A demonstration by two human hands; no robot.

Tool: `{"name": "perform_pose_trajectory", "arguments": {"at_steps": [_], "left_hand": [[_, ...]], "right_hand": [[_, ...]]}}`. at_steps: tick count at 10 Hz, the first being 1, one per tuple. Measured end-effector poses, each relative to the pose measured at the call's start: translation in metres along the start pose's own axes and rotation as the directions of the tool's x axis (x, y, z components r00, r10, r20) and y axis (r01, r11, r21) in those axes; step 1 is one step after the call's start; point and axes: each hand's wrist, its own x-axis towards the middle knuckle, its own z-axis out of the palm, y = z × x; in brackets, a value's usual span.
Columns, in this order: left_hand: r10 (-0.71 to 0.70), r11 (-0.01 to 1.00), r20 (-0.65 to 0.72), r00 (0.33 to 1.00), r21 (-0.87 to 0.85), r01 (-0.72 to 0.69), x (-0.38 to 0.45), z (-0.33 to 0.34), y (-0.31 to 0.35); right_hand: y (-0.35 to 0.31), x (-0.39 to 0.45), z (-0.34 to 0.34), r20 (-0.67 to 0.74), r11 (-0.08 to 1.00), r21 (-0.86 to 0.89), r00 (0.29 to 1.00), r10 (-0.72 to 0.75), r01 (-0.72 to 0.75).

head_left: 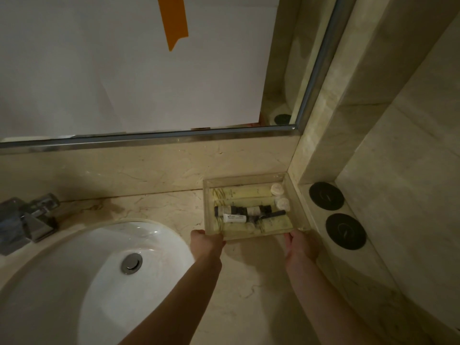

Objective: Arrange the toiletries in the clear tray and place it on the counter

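Clear tray (296, 195) of yellow bottles (242, 191), dark tubes (245, 209), white tube (234, 217)

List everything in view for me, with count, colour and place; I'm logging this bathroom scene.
clear plastic tray: one, transparent, on the counter in the back right corner.
pale yellow tube bottles with white caps: at least three, lying in the tray.
small white tube: one, lying in the tray.
dark small items: several, black, mid-tray; too blurred to name.
beige marble counter: one.
white round sink basin: one, left, with a metal drain.
chrome faucet: one, far left.
black round discs: two, on the right ledge.
mirror with metal frame: one, paper-covered, with an orange tape strip.
left hand: holds the tray's near left corner.
right hand: holds the near right corner.
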Motion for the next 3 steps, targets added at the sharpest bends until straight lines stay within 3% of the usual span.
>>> {"name": "perform_pose_trajectory", "arguments": {"at_steps": [1,3], "left_hand": [[0.005,1.0,0.027,1.0,-0.002,-0.004,0.001,-0.001,0.001],[-0.032,0.999,0.18,0.983,0.043,0.025,0.003,-0.023,0.007]], "right_hand": [[0.006,0.002,-0.005,-0.023,0.993,-0.086,0.996,-0.087,0.085],[0.02,0.003,-0.002,-0.001,0.982,-0.164,0.995,-0.096,0.095]]}}
